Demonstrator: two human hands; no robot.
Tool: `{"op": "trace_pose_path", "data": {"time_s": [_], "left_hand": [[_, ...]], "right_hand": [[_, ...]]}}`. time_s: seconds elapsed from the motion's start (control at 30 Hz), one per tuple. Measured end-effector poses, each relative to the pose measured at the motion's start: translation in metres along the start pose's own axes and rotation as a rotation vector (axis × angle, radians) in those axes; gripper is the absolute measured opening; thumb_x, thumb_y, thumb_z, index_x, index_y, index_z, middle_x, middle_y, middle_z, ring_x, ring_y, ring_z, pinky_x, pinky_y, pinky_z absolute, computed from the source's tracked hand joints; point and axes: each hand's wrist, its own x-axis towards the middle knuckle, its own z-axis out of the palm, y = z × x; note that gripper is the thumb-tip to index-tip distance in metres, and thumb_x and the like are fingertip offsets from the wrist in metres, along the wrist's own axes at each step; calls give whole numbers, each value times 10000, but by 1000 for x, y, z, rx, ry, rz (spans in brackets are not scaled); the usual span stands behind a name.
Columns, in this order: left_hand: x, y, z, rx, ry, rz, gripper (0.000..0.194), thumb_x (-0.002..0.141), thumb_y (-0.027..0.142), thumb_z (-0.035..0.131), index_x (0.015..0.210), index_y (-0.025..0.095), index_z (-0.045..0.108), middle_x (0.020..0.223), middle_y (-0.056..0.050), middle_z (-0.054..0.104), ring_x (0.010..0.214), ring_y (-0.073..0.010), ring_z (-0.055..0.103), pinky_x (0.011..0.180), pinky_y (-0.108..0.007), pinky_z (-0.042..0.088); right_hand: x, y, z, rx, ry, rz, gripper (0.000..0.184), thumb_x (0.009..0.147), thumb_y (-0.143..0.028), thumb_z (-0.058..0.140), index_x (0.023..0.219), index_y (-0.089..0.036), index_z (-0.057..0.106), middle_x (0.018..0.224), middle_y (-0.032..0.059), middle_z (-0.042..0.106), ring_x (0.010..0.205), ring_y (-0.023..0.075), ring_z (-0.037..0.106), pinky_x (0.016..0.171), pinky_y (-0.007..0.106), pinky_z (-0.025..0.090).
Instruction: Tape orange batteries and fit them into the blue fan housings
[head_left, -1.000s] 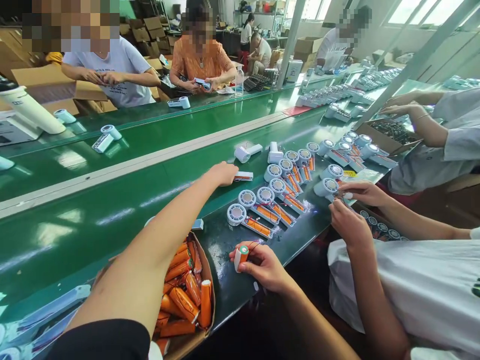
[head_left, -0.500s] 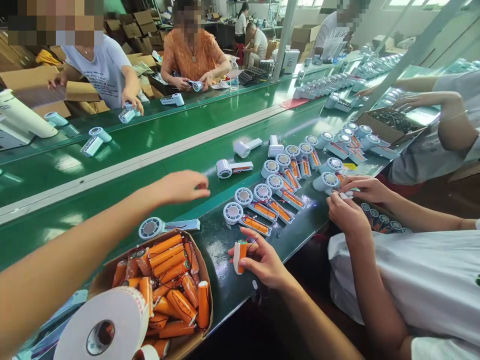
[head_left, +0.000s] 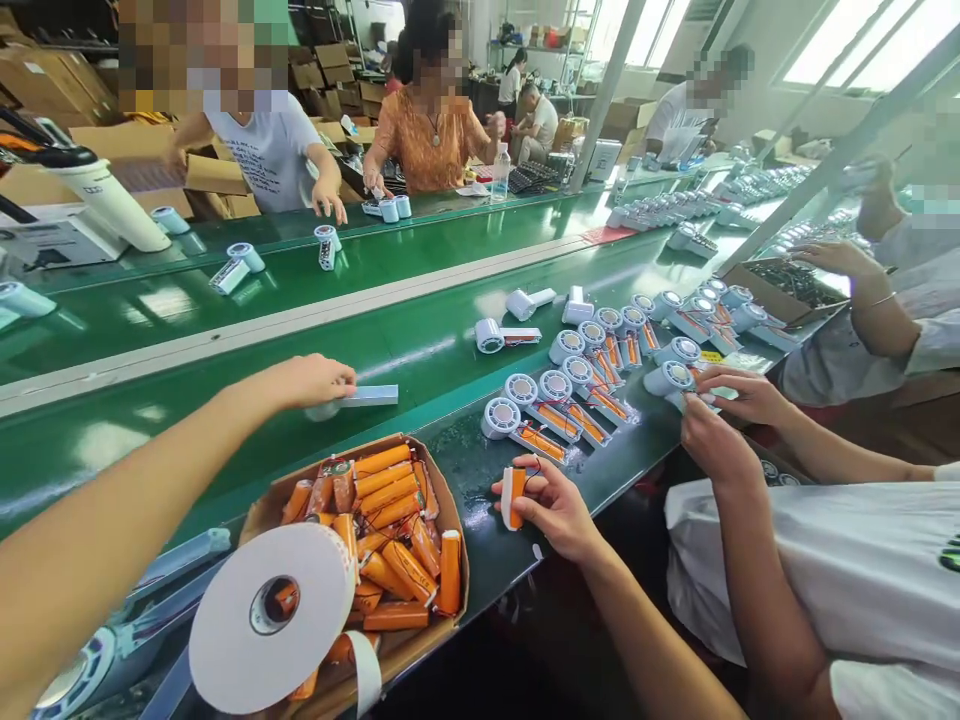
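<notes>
On the near side of the green belt, my left hand (head_left: 319, 381) has its fingers closed over the round head of a pale handheld fan housing (head_left: 373, 396). Its handle points right, and most of the head is hidden beneath the hand. My right hand (head_left: 559, 510) pinches an orange cylindrical battery (head_left: 518, 497) with a white strip along its side, upright above the dark table edge. Between my arms, a cardboard box (head_left: 463, 565) holds many orange batteries with thin wires. A large roll of white tape (head_left: 225, 620) leans on the box's near left side.
Fan housings with batteries in their handles (head_left: 541, 442) lie in rows beyond my right hand. More fan parts (head_left: 169, 575) sit at lower left. On the right, a co-worker's hands (head_left: 720, 420) work on a fan. People stand across the green conveyor (head_left: 420, 345).
My left hand has come down and back to the left onto the fan housing behind the box, which has shifted left. My right hand still holds the battery. The view has turned slightly.
</notes>
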Motion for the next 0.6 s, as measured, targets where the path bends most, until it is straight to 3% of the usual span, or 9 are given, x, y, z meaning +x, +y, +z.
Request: {"op": "trace_pose_path", "data": {"time_s": [0.07, 0.2, 0.27, 0.37, 0.47, 0.6], "left_hand": [[3, -18, 9, -1, 10, -6, 445, 1107, 438, 390, 1390, 229, 663, 1387, -66, 660, 1222, -270, 627, 964, -377, 480], [-1, -31, 41, 40, 167, 73, 615, 1123, 473, 392, 1673, 200, 371, 1685, -43, 381, 1481, -235, 435, 1195, -381, 399], [-5, -29, 53, 140, 252, 103, 546, 1126, 421, 413, 1630, 215, 449, 1682, -27, 375, 1490, -223, 408, 1139, -361, 464], [-7, -23, 58, 306, 316, 151, 475, 1152, 338, 298, 1476, 244, 634, 1592, -20, 491, 1463, -242, 439, 1016, -355, 542], [-6, -16, 49, 345, 294, 211, 450, 1106, 167, 360, 1413, 184, 688, 1521, -54, 570, 1470, -301, 444, 1117, -411, 489], [-5, -6, 36, 319, 242, 238, 548, 922, -85, 435, 1353, 137, 691, 1461, -55, 624, 1531, -345, 391, 1187, -518, 434]], "right_hand": [[1, 0, 0, -32, 19, 16, 598, 951, -424, 792, 1290, -166, 372, 1153, 203, 738, 930, 139, 772, 786, 185, 612], [2, -2, 3, -96, 48, 13, 632, 941, -468, 792, 1285, -150, 368, 1148, 238, 728, 925, 151, 773, 787, 176, 605], [2, -2, 5, -120, 48, 6, 632, 937, -471, 794, 1278, -146, 372, 1150, 249, 723, 926, 161, 774, 805, 189, 609], [2, 1, 6, -149, 51, -10, 612, 933, -450, 800, 1269, -148, 388, 1143, 245, 727, 927, 166, 775, 812, 206, 613], [2, 2, 8, -154, 64, -51, 576, 941, -429, 796, 1267, -160, 404, 1140, 223, 734, 935, 171, 775, 775, 207, 615], [10, -2, 18, -118, 31, -136, 439, 986, -337, 757, 1269, -195, 452, 1183, 158, 739, 984, 151, 767, 798, 204, 620]]}}
